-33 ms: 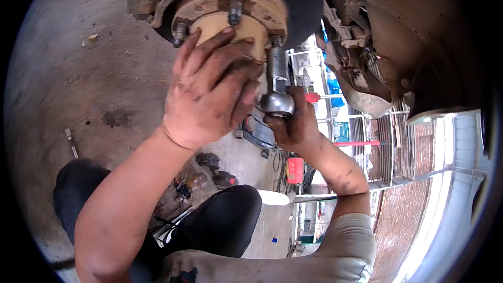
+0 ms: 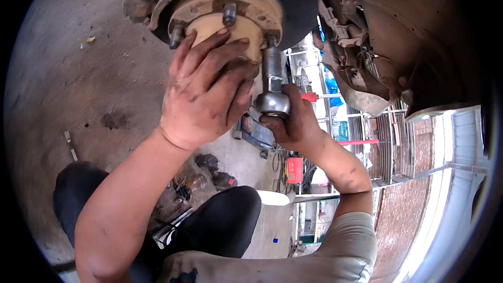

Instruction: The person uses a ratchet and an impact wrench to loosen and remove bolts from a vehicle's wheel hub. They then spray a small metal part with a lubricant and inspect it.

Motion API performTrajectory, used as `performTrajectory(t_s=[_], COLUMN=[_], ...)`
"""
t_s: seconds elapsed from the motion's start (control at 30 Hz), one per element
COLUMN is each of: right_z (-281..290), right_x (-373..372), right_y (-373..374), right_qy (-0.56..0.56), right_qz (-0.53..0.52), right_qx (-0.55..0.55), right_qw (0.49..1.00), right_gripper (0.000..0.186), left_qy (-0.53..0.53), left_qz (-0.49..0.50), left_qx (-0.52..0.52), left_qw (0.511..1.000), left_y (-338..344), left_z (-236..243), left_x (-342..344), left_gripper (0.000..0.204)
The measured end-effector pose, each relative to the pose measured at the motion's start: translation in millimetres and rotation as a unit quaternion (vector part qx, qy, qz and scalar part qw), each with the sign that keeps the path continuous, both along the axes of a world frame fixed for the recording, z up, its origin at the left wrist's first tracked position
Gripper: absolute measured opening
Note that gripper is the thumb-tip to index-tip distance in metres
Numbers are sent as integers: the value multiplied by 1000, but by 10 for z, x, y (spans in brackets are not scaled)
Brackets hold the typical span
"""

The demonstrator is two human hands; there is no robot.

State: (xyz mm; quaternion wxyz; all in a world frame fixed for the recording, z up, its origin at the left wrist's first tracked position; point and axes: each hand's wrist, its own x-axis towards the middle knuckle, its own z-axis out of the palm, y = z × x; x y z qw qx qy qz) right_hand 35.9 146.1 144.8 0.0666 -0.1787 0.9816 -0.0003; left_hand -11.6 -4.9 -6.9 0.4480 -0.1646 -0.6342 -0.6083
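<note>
The head camera's fisheye view looks down from the person's head, with the left hand point(image 2: 201, 94), right hand point(image 2: 299, 124) and wheel hub point(image 2: 206, 23) near, the brick wall point(image 2: 399, 236) farther off at right; straight edges bend toward the dark rim.

Two hands point(image 2: 204, 94) point(image 2: 298, 123), one ratchet point(image 2: 273, 105), one socket point(image 2: 272, 64), two bare studs point(image 2: 229, 14), one brake disc point(image 2: 301, 10).
</note>
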Motion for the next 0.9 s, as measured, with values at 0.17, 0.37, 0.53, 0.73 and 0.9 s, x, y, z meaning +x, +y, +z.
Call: performTrajectory(t_s=[0.17, 0.37, 0.53, 0.73, 0.9], right_z=[330, -240, -774, 46, 329], right_x=[-113, 10, 14, -18, -74], right_y=[-262, 199, 330, 4, -207], right_qy=[-47, 76, 169, 60, 61], right_qz=[13, 42, 8, 40, 94], right_qx=[214, -71, -234, 90, 278], right_qw=[976, 994, 957, 993, 954], right_gripper=[53, 54, 53, 51, 49], left_qy=[-12, -10, 6, 9, 3], left_qz=[-9, -20, 4, -5, -3], left_qx=[-1, 5, -13, -13, -17], left_qw=[1000, 1000, 1000, 1000, 1000], left_y=[14, 10, 8, 29, -24], left_z=[-21, -16, -23, 29, 33], left_x=[-9, 11, -33, -11, -10], left_gripper=[18, 16, 17, 21, 23])
